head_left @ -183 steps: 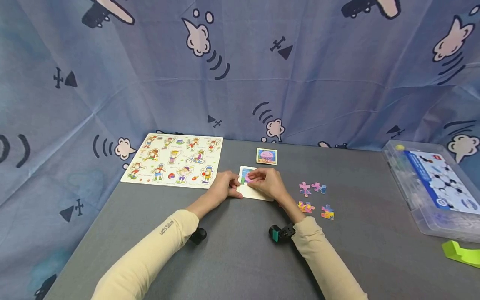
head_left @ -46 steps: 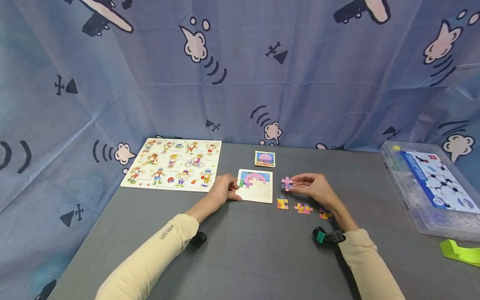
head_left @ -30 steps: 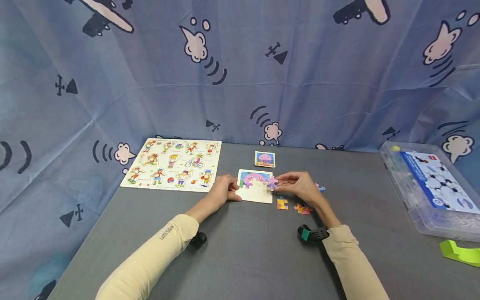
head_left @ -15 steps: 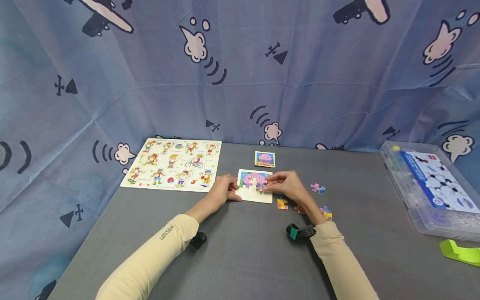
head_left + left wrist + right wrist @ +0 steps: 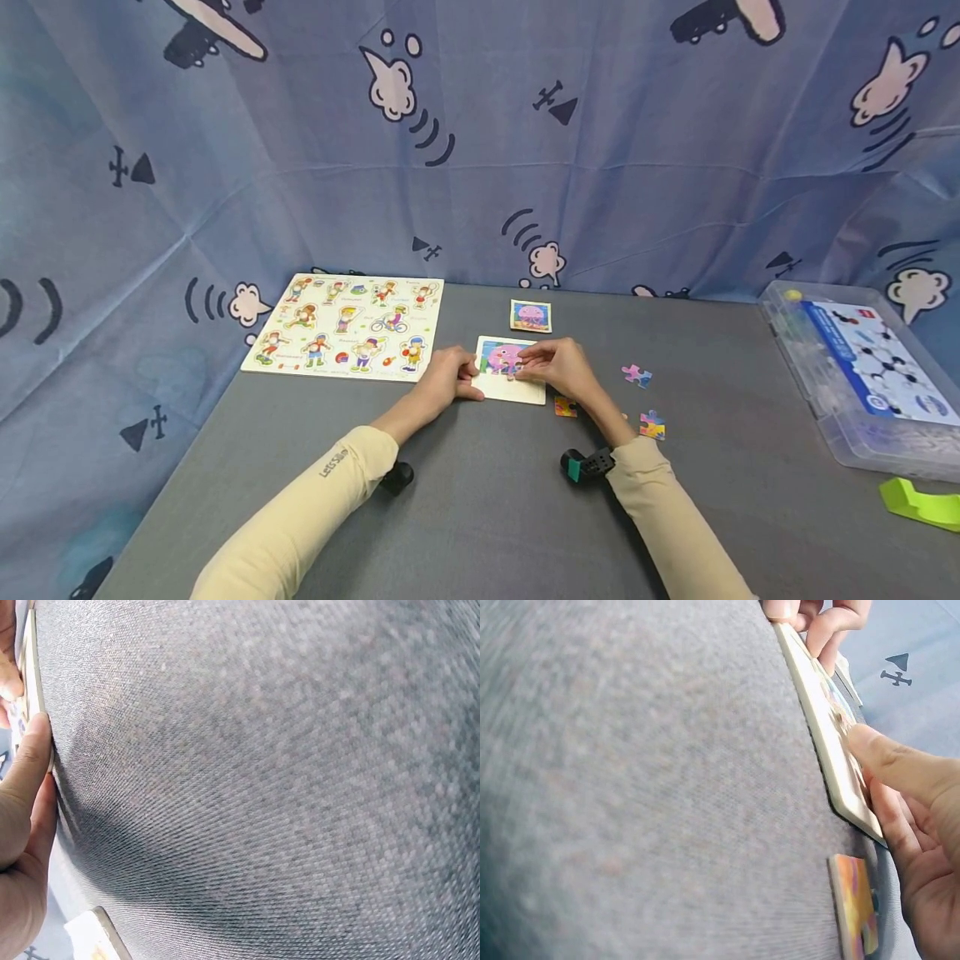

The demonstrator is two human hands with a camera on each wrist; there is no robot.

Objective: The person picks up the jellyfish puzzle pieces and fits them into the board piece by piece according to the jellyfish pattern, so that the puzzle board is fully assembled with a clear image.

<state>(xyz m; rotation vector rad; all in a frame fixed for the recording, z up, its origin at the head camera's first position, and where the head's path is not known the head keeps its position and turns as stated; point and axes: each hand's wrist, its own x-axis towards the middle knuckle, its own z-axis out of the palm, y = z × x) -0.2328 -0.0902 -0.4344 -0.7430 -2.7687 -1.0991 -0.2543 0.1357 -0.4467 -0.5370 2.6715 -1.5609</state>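
A small square wooden puzzle tray (image 5: 510, 390) lies at the middle of the table, its upper part filled with a pink octopus picture on blue, its lower part bare wood. My left hand (image 5: 444, 377) grips the tray's left edge, thumb at the near corner. My right hand (image 5: 558, 367) pinches a pink jigsaw piece (image 5: 512, 374) low over the picture, against the pieces lying there; the fingers hide much of it. In the right wrist view the right thumb (image 5: 900, 761) reaches over the tray's edge. An orange-yellow jigsaw piece (image 5: 566, 407) lies just below the right hand.
More loose jigsaw pieces (image 5: 652, 425) lie right of the right forearm, one pink and blue piece (image 5: 637, 376) farther back. Behind the tray sits a small octopus picture card (image 5: 531, 316). A large board of sports figures (image 5: 345, 325) is at left; a clear plastic case (image 5: 832, 417) and a green object (image 5: 921, 504) are at right.
My right hand has picked up a pink piece from the right and carried it left onto the tray, into the gap in the octopus. The left hand stays at the tray's edge.
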